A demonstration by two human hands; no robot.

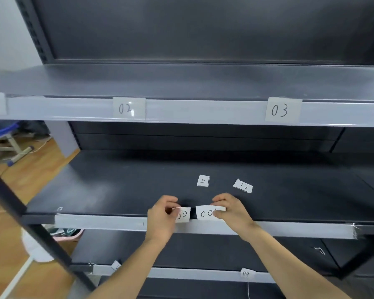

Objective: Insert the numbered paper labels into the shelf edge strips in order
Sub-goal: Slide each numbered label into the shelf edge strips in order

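At the front edge of the mid shelf [117, 186], the left hand [162, 216] pinches label 50 [183, 215], thumb & fingers curled on its left end; the digits read so from here, perhaps upside down. Just beside it, not touching, the right hand [232, 210] pinches a 2nd label [205, 213] at its right end. I read "c0" on it; the rest is under the fingers. A thin white edge shows at its top, and I cannot tell if it is a fold or another slip. Both labels are low against the mid strip [106, 223], but I cannot tell if they sit inside it. Behind the hands, on the shelf, lie label 10 [203, 180], turned sideways, & label 12 [243, 186], tilted, apart from each other. Above, the top strip [203, 111] holds label 02 [129, 108] left of centre & label 03 [282, 110] at right. Below, the low strip [181, 272] has label 09 [246, 273].
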